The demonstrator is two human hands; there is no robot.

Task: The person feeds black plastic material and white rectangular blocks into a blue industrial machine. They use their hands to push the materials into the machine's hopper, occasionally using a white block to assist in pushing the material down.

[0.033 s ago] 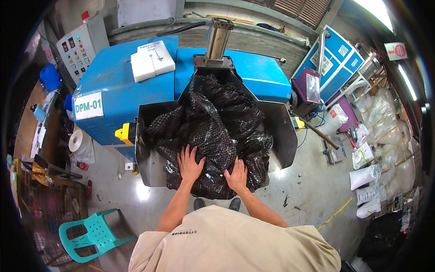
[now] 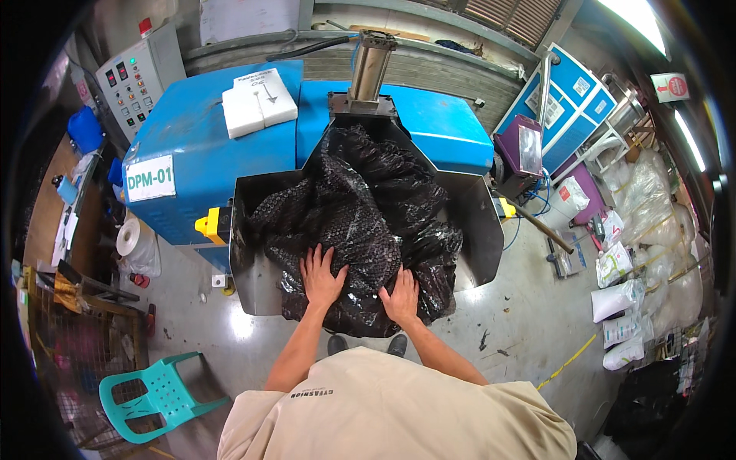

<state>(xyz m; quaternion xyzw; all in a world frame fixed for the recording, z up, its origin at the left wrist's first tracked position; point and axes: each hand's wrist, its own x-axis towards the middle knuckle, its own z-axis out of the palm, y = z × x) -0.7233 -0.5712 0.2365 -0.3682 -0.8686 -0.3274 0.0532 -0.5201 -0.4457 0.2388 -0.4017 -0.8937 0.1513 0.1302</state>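
A heaped sheet of black bubble wrap [image 2: 349,222] fills the dark metal hopper [image 2: 479,211] in front of me and hangs over its near edge. My left hand [image 2: 322,277] lies on the near part of the heap, fingers spread and palm down. A short way to the right, my right hand [image 2: 400,297] also rests on the bubble wrap, its fingers stretched forward and slightly apart. Neither hand grips anything. At the hopper's far end stands a metal cylinder [image 2: 371,69], just behind the top of the heap.
A blue machine [image 2: 207,161] extends behind the hopper, with a white block [image 2: 261,103] on top. Yellow-and-black fittings [image 2: 211,225] flank the hopper. A green plastic chair [image 2: 165,391] stands at the lower left. Filled bags [image 2: 619,299] and clear plastic film [image 2: 648,199] lie along the right.
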